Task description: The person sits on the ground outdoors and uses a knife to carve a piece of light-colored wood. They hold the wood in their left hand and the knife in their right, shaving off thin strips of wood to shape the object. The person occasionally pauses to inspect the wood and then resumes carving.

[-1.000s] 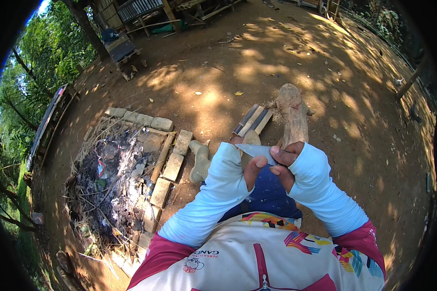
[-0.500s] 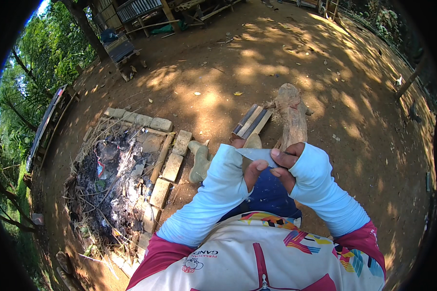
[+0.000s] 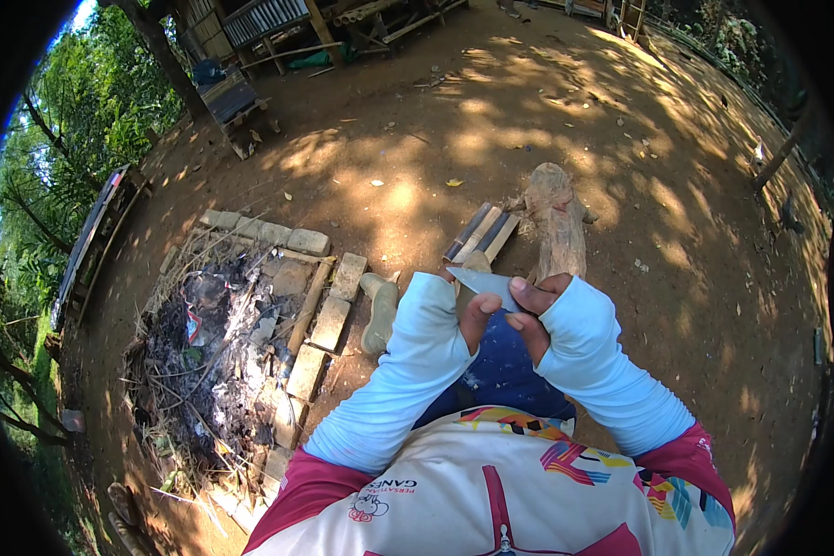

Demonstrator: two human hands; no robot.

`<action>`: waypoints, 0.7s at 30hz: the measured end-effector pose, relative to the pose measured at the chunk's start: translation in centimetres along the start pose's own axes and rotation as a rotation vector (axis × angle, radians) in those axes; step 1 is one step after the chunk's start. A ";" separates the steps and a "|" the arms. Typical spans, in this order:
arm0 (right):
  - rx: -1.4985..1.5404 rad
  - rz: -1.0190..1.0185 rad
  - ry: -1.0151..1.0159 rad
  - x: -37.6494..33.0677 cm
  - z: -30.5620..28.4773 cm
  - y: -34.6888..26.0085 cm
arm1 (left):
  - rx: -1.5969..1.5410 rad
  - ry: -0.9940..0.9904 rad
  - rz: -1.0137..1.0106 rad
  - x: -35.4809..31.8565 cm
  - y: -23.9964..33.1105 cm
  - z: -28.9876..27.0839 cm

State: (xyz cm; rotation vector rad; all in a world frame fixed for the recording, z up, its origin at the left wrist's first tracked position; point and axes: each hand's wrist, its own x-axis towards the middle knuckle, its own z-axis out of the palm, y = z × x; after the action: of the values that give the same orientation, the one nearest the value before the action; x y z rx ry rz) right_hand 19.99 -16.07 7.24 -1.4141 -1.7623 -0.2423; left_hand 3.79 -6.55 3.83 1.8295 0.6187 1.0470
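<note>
We cannot see the palms: the left hand (image 3: 480, 313) and right hand (image 3: 531, 310) cover the blade's (image 3: 485, 283) lower end; the log's (image 3: 558, 222) base is hidden behind them.

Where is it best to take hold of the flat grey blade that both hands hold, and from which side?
Probably at the right end of the blade, where the right hand already pinches it, coming from the person's side. The blade lies nearly level and narrows to a point at the left, above the left hand, so that tip is best avoided. Any handle is hidden.
</note>
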 end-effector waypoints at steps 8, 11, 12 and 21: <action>0.062 0.053 0.059 -0.1 1.2 -0.3 | 0.014 0.057 -0.023 0.4 -0.5 0.2; 0.065 0.075 0.082 -0.1 1.6 -0.6 | -0.079 0.076 -0.040 0.4 -0.3 0.3; 0.075 0.087 0.087 -0.1 1.8 -0.7 | -0.122 0.081 -0.047 0.5 -0.3 0.3; 0.151 0.040 -0.008 0.0 1.0 0.1 | 0.028 0.035 0.039 0.0 -0.5 -0.4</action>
State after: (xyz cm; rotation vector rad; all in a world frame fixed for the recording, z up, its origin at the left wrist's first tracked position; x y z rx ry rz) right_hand 19.60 -15.44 6.62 -1.3411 -1.7198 -0.0800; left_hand 3.47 -6.16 3.44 1.8576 0.6238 1.1026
